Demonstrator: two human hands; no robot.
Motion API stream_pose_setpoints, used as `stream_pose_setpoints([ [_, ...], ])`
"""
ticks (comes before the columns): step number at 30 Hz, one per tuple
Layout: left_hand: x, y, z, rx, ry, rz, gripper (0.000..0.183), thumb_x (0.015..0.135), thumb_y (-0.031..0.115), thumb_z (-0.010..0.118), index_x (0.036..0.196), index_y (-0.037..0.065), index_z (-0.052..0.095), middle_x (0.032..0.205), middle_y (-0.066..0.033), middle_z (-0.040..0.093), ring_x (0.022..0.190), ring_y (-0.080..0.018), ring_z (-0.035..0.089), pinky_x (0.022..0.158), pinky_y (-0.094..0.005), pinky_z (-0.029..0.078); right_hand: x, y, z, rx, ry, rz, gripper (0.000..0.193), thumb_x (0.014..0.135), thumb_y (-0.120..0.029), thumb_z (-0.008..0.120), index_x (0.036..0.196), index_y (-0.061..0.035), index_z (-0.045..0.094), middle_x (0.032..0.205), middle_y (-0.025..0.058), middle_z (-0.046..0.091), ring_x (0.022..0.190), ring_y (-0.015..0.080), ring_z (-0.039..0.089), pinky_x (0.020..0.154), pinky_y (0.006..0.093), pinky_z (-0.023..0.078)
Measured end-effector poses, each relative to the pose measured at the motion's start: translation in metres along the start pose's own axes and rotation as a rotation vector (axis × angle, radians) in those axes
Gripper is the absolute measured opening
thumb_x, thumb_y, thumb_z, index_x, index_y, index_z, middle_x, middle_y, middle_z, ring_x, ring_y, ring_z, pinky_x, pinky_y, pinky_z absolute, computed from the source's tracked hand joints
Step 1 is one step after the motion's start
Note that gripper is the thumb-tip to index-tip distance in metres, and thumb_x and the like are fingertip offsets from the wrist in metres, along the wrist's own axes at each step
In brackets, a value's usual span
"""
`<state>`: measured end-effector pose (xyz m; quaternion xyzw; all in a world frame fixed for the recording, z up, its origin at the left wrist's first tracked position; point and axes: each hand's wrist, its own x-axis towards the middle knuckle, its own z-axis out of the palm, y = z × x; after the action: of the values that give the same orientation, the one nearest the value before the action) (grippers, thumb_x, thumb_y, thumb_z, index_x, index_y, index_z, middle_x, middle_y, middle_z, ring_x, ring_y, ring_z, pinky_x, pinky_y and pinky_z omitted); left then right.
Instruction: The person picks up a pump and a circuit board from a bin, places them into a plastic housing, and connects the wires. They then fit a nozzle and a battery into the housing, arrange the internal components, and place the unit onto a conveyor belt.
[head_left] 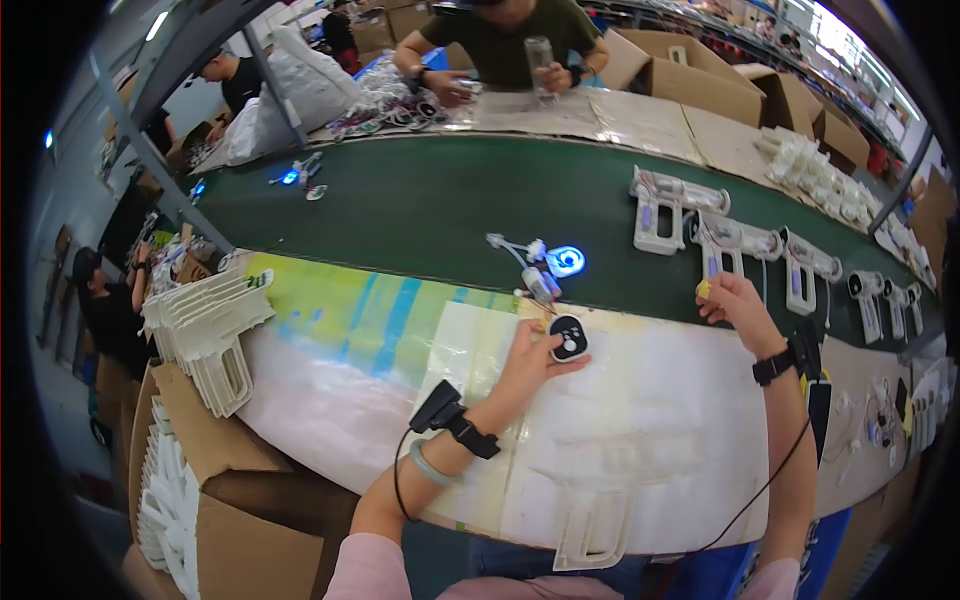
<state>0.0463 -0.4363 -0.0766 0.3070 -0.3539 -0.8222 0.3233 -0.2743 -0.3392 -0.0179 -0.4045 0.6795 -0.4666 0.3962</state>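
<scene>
My left hand (535, 362) grips a small rounded part (569, 340) with a black face, pale spots and a white rim, above the near table edge of the belt. Just beyond it lies a wired assembly with a glowing blue light ring (566, 261) and a small motor-like cylinder (541, 286). Off to the right, my right hand (738, 308) has its fingers pinched together near the belt's edge. Yellow covers a fingertip there; whatever the fingers hold is too small to make out. Close to my body lies a white handled plastic shell half (597, 520).
Along the green belt (430, 200) stand several white handled shells (658, 215) with parts inside. Stacked shell halves (205, 335) sit at the table's left, above a cardboard box (250, 530) of white parts. Across the belt, a person holds a clear cylinder (541, 68).
</scene>
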Motion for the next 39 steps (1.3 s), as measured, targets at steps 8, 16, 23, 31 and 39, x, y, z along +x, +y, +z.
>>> stream_pose_setpoints([
  [8,0.006,-0.028,-0.021,0.092,-0.105,0.183,0.02,0.102,0.012,0.046,0.116,0.007,0.032,0.104,-0.0198,0.059,0.082,-0.0287,0.071,0.072,-0.0364,0.063,-0.011,-0.008,0.152,0.069,-0.282,0.006,0.017,0.098,-0.016,0.055,0.096,-0.0011,0.063,0.083,0.0028,0.065,0.069,0.0088,0.062,0.058,0.0219,0.05],
  [16,0.0,-0.01,-0.018,0.454,-0.049,0.435,0.015,0.103,0.014,0.047,0.112,0.003,0.049,0.087,-0.0064,0.063,0.069,-0.0123,0.062,0.063,-0.0246,0.052,-0.012,-0.014,0.164,0.066,-0.221,-0.17,0.016,0.098,-0.013,0.057,0.097,0.0005,0.065,0.083,0.0013,0.065,0.072,0.0062,0.06,0.063,0.0218,0.049],
  [23,0.023,0.042,0.006,0.853,-0.057,1.121,0.03,0.083,-0.001,0.064,0.112,0.001,0.061,0.108,-0.0102,0.059,0.095,-0.0169,0.059,0.077,-0.0289,0.048,-0.004,-0.089,0.139,0.246,-0.238,-0.102,0.021,0.098,-0.021,0.058,0.1,-0.0022,0.067,0.086,0.0004,0.065,0.075,0.0087,0.063,0.062,0.0244,0.052],
  [31,-0.008,0.153,0.104,1.106,-0.16,1.13,0.006,0.083,0.008,0.066,0.084,0.003,0.066,0.08,-0.0114,0.067,0.073,-0.0269,0.065,0.066,-0.0365,0.05,-0.033,-0.18,0.084,0.321,-0.124,-0.285,0.019,0.097,-0.016,0.057,0.095,0.0001,0.065,0.077,0.0018,0.065,0.058,0.0077,0.058,0.051,0.0219,0.047],
  [39,-0.021,0.178,0.127,1.169,-0.34,0.9,0.019,0.086,0.012,0.072,0.101,0.0,0.073,0.084,-0.0085,0.072,0.077,-0.0106,0.066,0.069,-0.025,0.05,-0.069,-0.184,0.058,0.406,-0.057,-0.252,0.02,0.098,-0.018,0.055,0.102,-0.0006,0.064,0.084,0.0033,0.066,0.065,0.0082,0.059,0.054,0.0228,0.048],
])
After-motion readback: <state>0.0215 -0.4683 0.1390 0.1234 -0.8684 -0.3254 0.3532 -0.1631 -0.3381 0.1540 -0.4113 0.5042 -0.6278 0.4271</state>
